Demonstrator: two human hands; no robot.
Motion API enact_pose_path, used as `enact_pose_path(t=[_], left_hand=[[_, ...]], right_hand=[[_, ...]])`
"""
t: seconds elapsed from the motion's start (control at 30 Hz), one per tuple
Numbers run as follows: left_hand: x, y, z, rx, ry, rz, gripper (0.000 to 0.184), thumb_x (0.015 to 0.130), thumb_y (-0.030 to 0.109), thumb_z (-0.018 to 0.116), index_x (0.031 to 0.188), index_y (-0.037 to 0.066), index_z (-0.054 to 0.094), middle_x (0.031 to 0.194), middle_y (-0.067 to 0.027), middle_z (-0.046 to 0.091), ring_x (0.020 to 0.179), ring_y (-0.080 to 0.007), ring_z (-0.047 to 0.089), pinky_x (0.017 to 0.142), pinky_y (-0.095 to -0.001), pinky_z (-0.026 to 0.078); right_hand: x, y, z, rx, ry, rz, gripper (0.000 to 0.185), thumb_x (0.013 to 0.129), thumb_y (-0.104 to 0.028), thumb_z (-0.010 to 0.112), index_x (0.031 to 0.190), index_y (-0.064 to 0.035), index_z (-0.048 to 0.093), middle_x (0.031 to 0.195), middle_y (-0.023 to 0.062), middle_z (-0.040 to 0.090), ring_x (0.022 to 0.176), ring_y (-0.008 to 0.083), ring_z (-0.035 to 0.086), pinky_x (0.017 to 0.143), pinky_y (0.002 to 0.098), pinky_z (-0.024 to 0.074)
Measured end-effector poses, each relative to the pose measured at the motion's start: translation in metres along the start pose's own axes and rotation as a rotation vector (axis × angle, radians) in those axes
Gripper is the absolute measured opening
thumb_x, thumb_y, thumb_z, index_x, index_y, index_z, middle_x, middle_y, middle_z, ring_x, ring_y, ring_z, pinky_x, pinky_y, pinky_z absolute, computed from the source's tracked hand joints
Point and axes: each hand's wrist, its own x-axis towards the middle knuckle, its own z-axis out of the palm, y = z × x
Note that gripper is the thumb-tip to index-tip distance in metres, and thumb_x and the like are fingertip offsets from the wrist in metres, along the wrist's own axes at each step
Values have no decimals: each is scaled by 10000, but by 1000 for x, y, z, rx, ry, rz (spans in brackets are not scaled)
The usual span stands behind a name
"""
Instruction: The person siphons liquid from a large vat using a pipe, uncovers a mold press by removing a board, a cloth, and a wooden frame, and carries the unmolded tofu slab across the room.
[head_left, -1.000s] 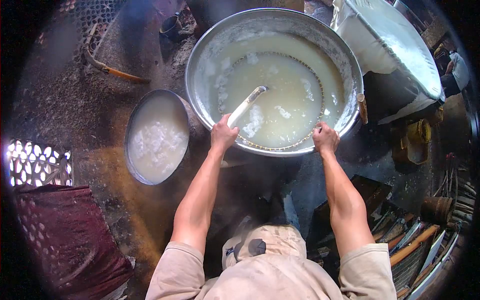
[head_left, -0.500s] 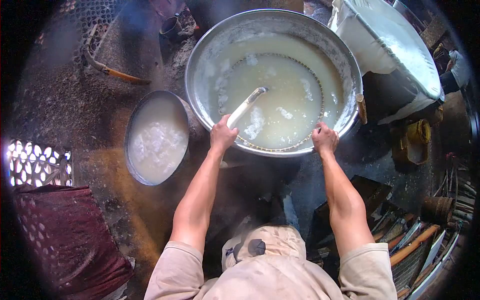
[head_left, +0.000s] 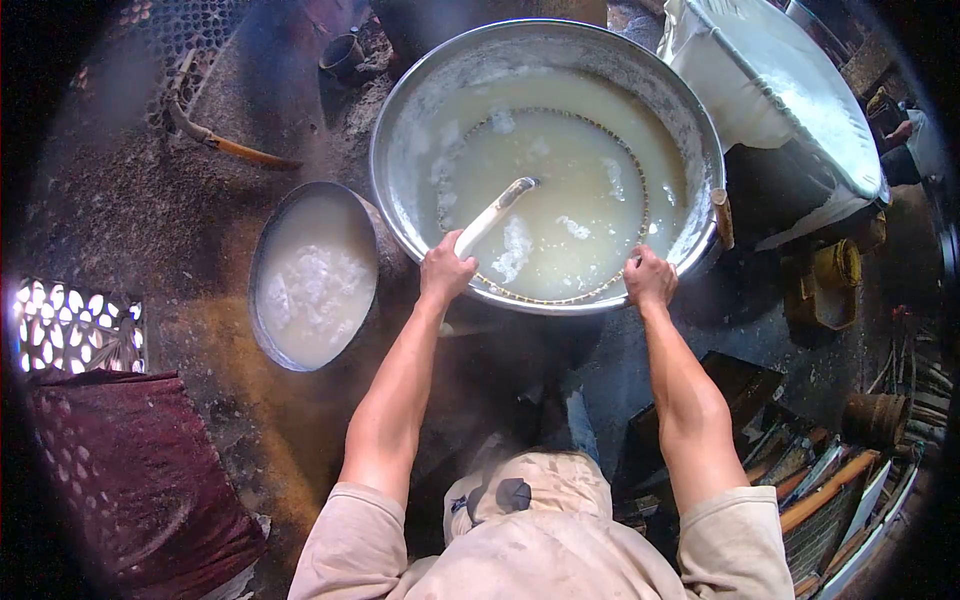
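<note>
A large round metal pan [head_left: 403, 225] holds cloudy pale liquid with white clumps floating in it. Within the liquid sits a round hoop with a beaded-looking rim [head_left: 645, 185], perhaps the edge of a sieve or basket; its underside is hidden. My left hand [head_left: 447, 268] is closed around a thick pale pole [head_left: 492, 215] at the pan's near left, the pole's far end reaching over the liquid. Whether that hand also grips the hoop, I cannot tell. At the near right, my right hand [head_left: 650, 277] is closed on the hoop's rim, close to the pan's edge.
Left of the pan stands an oval tub [head_left: 256, 300] of whitish liquid and foam. A cloth-lined vat [head_left: 735, 100] is at upper right, with a person's sleeve [head_left: 925, 135] beyond it. A yellow container [head_left: 835, 270], a curved wooden-handled tool [head_left: 240, 148] and dark red cloth [head_left: 140, 470] lie around.
Both my hands keep their places and grips. The white clumps have drifted very slightly, and the person at the far right has shifted a little.
</note>
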Motion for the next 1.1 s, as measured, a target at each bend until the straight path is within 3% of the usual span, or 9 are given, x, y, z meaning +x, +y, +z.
enact_pose_path(t=[0.2,0.27,1.1], left_hand=[[-1,0,0,-5,23,22,535,681,233,604,1200,111,573,943,-221,666,908,-382,641,840,-451,499],[-1,2,-2,-11,-6,6,543,682,238,621,1203,92,572,982,-213,664,929,-353,649,839,-424,510],[0,-2,1,-18,-5,0,555,683,229,619,1219,97,567,1003,-206,663,934,-352,648,838,-420,508]], right_hand=[[0,-1,-1,10,-7,10,221,782,-209,525,936,-146,671,829,144,689,824,312,658,852,391,430],[0,1,1,11,-6,8,224,781,-208,527,940,-146,672,828,144,689,824,313,657,856,391,430],[-1,0,-1,-2,7,7,235,767,-213,535,944,-146,675,814,139,690,830,311,656,852,388,430]])
